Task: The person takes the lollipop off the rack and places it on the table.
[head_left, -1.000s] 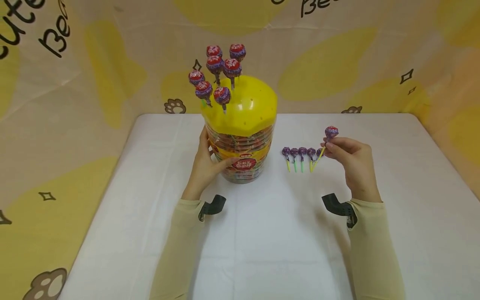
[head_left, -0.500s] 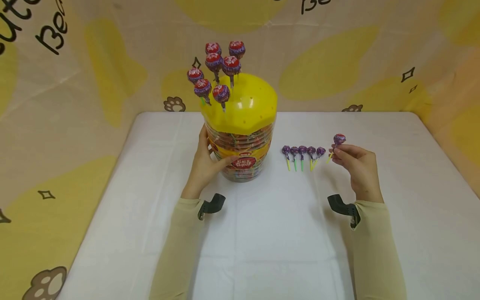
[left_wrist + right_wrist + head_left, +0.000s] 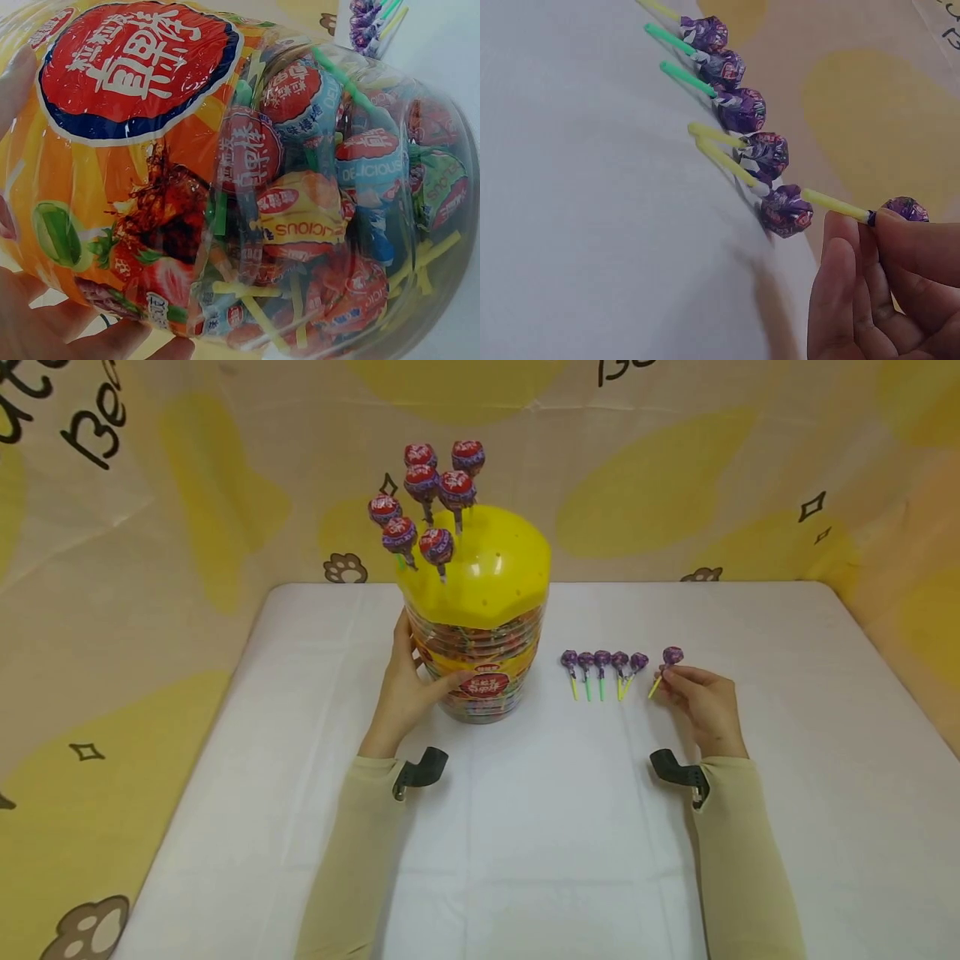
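My left hand [image 3: 405, 693] grips the side of a clear plastic candy jar [image 3: 487, 639], its thumb across the red and yellow label [image 3: 135, 75]. Wrapped candies on sticks fill the jar in the left wrist view. Several purple and red lollipops stand upright in the jar's yellow lid [image 3: 506, 560], mostly on its left half. Between thumb and fingers, my right hand [image 3: 705, 706] pinches a purple-wrapped lollipop [image 3: 904, 208] just below its head; the yellow stick points out left. Close to its left lies a row of similar lollipops [image 3: 602, 658] with yellow and green sticks.
A white-covered table [image 3: 525, 827] carries everything. Behind it and along the sides hangs a pale cloth [image 3: 652, 485] with yellow patches, paw prints and lettering. A black wrist mount [image 3: 678, 768] sticks out from each sleeve.
My right hand first drew the lollipop rightward off the end of the row, then lowered it toward the table just right of the row. My left hand keeps its grip on the jar.
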Demonstrator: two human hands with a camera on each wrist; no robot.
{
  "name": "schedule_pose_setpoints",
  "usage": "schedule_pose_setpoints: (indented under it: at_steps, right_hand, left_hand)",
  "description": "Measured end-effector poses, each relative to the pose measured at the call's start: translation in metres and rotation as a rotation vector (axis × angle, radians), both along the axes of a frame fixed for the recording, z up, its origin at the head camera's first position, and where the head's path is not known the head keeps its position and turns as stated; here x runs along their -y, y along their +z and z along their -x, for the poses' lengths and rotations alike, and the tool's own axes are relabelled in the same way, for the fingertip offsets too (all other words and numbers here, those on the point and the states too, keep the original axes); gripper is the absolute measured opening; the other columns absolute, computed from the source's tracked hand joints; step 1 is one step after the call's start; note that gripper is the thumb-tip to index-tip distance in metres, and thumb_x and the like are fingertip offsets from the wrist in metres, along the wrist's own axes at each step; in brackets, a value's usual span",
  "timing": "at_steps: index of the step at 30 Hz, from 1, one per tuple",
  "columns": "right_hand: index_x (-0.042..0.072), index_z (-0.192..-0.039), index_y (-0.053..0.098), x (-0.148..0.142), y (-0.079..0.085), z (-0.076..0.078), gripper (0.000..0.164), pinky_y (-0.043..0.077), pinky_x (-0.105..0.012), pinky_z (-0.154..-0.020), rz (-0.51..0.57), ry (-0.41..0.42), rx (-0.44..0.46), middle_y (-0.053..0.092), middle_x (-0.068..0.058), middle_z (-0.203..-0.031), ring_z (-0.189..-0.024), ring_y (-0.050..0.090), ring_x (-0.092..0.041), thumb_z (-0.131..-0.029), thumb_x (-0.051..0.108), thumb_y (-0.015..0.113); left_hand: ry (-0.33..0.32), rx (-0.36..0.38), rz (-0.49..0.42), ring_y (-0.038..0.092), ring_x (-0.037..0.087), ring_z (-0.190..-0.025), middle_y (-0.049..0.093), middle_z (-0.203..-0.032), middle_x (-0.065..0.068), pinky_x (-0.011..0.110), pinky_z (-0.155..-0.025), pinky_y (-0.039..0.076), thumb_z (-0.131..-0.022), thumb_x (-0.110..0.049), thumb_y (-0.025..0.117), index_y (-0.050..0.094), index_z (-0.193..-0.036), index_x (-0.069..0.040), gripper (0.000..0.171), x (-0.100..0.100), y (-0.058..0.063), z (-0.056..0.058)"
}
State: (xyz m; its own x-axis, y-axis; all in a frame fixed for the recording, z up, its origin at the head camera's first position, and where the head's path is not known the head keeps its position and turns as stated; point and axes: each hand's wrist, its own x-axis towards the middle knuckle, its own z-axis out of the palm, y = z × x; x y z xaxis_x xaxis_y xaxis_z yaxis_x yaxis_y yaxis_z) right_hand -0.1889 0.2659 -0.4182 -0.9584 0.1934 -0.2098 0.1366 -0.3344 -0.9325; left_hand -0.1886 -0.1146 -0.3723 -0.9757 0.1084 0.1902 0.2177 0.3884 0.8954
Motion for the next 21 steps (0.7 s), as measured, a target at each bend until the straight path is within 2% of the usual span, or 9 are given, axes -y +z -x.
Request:
schedule_pose_setpoints:
  at_steps: [7,16,21]
  right_hand:
    - [0.009,-0.073,0.074,-0.0039,-0.0109,0.0030,0.028,0.056,-0.019,-0.062,-0.027,0.012,0.028,0.070,-0.001,-0.074,-0.064,0.065,-0.008,-0.088,-0.009,0.058]
    - [0.018,-0.068,0.071,-0.0047,-0.0107,0.0051,0.032,0.054,-0.017,-0.059,-0.238,0.021,0.114,0.068,0.005,-0.067,-0.059,0.063,-0.004,-0.088,-0.004,0.061]
    - [0.020,-0.068,0.069,-0.0051,-0.0097,0.0067,0.032,0.054,-0.016,-0.060,-0.299,0.033,0.148,0.067,0.006,-0.066,-0.060,0.064,-0.003,-0.088,-0.003,0.061]
  left_hand:
    - [0.002,0.012,0.000,0.023,0.027,-0.139,0.018,-0.154,0.006,0.049,-0.111,0.026,-0.081,-0.022,0.076,0.001,-0.151,-0.022,0.103,0.0000,-0.0008,0.0002]
    - [0.004,0.011,-0.006,0.023,0.027,-0.139,0.018,-0.154,0.005,0.051,-0.110,0.026,-0.080,-0.023,0.077,0.002,-0.151,-0.022,0.103,-0.0005,-0.0025,0.0014]
    - [0.003,-0.001,-0.009,0.024,0.028,-0.139,0.019,-0.154,0.006,0.051,-0.110,0.027,-0.081,-0.023,0.075,0.002,-0.151,-0.022,0.101,-0.0003,-0.0019,0.0009]
